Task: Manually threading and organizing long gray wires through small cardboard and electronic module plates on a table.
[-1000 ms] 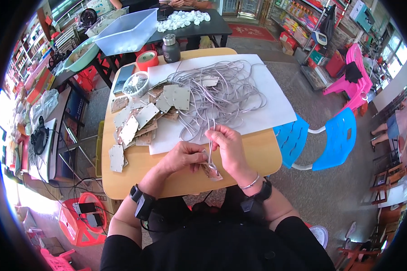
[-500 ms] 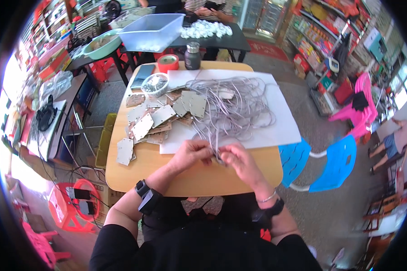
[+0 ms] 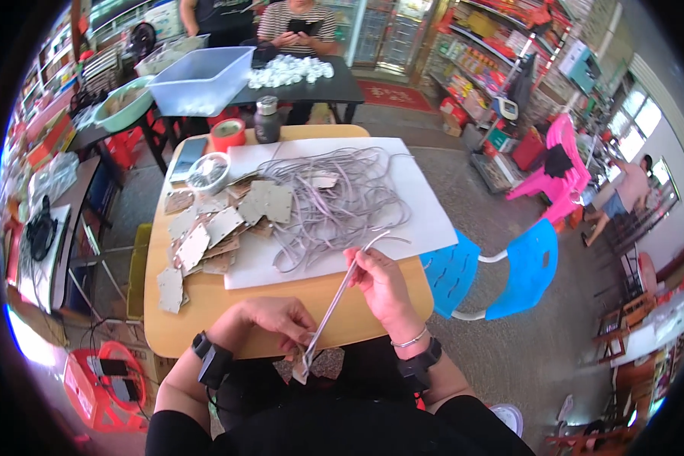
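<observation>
My right hand (image 3: 380,285) is closed on a doubled grey cord (image 3: 333,308) just above the table's near right part. From there the cord slants down to my left hand (image 3: 277,318), which is closed at the table's near edge. A small pale, flat-looking piece (image 3: 302,370) hangs below the left fingers at the cord's lower end; blur hides its kind. Beyond my hands, a loose tangle of grey cords (image 3: 342,194) lies on a white sheet (image 3: 425,220). Left of it is a heap of flat, pale plates with small holes (image 3: 224,224).
Behind the plates stand a round tub of small parts (image 3: 207,173), a red tape roll (image 3: 228,134) and a dark bottle (image 3: 267,120). A blue chair (image 3: 520,270) is by the table's right side. People are at a black table (image 3: 334,90) beyond.
My hands, close together before, have moved apart. The left came down to the table's near edge, while the right holds the cord stretched up and away. The whole view has shifted.
</observation>
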The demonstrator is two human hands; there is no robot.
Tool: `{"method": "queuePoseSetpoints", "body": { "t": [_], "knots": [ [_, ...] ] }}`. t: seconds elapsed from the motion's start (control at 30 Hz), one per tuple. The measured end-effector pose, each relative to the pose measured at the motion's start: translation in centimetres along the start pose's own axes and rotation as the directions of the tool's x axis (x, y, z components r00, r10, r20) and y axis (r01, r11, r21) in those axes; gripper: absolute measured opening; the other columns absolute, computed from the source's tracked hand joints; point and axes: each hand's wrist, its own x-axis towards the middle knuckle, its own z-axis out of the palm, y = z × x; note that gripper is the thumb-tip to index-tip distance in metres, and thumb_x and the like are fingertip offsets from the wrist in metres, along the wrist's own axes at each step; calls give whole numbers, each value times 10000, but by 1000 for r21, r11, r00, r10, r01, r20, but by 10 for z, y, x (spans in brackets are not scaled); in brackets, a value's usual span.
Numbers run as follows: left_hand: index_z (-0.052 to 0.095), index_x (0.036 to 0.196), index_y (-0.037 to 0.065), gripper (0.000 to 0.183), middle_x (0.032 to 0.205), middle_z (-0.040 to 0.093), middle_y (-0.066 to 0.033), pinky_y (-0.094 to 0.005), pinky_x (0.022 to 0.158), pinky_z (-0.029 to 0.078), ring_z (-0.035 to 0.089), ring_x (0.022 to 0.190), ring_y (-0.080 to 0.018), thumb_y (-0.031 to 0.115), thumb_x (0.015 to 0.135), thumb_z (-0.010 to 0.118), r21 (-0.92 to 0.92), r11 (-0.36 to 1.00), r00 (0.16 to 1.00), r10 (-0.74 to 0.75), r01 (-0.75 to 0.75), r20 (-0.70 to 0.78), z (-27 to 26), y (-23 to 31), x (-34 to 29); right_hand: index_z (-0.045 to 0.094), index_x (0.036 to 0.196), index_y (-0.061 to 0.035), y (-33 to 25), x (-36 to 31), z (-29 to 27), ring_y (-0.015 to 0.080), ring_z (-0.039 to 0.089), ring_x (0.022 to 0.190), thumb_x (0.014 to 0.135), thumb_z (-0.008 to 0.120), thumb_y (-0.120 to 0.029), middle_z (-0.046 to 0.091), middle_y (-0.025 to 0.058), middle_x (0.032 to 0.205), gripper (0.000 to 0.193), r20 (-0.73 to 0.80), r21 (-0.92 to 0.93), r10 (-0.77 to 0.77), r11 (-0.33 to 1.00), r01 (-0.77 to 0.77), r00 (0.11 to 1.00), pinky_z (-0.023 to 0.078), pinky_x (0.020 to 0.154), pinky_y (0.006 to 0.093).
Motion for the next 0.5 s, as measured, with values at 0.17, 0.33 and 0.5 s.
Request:
{"method": "queuePoseSetpoints", "body": {
  "t": [0.17,0.33,0.5],
  "knots": [
    [661,880,11,264,708,667,-36,-192,527,464,596,584,-58,263,902,587,21,999,999,-36,35,33,0,5,2,639,1013,15,-7,-8,3,63,500,643,890,589,-195,573,-5,744,248,-46,-62,-44,997,41,998,418,624,203],
    [659,872,13,239,687,643,-18,-199,526,460,588,581,-61,243,893,600,-27,1000,999,-8,6,-47,6,4,0,654,962,-9,-5,-9,1,65,517,614,901,581,-202,613,19,775,215,-43,-158,-75,985,67,996,447,584,216],
    [645,843,2,238,674,609,-5,-211,526,466,589,579,-73,234,879,615,-80,997,972,-30,11,-233,1,6,0,625,767,-33,-3,8,-14,44,470,516,896,601,-244,519,-30,592,248,-161,-331,-70,944,13,985,400,486,197]
  ]
}}
